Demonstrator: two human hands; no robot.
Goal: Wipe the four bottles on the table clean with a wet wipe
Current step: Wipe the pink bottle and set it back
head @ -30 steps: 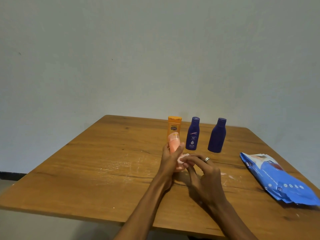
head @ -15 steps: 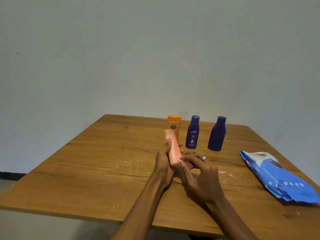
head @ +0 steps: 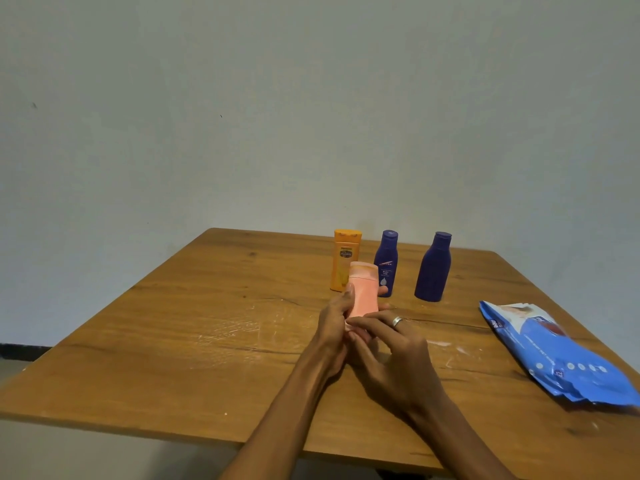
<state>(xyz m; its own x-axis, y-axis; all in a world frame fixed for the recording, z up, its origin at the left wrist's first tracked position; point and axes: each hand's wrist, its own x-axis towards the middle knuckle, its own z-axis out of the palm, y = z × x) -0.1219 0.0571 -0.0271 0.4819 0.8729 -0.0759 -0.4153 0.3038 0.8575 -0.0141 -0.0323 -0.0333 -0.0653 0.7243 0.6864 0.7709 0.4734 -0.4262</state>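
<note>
**Wooden worktop, four bottles, one pink bottle in hand**

Wood-grained and brown, the worktop (head: 173, 341) fills the lower half of the view, with pale scuff marks near its middle and a plain grey wall (head: 311, 98) behind it. On the right side lies the blue wipes pack (head: 554, 355), flat and crumpled, well apart from the bottles.

Two bare forearms reach in from the bottom edge and meet near the middle of the worktop. The left hand (head: 334, 323) has its grip clamped on the pink bottle (head: 363, 292), thumb on the near left side and a fingertip showing past the far right side, holding it upright with a slight tilt above the surface. The right hand (head: 391, 348), with a ring (head: 397, 320) on one finger, has its fingers curled against the lower part of the pink bottle; a small pale bit of the wet wipe (head: 348, 325) shows at its fingertips, so its grip looks pinched on the wipe, though most of the wipe is hidden.

Behind the hands, three bottles stand upright in a row. The plain dark blue bottle (head: 433, 268) stands on the right, apart from the others. The labelled dark blue bottle (head: 386, 263) stands in the middle, and the orange bottle (head: 344, 259) on the left, partly hidden by the pink bottle in front of it.
</note>
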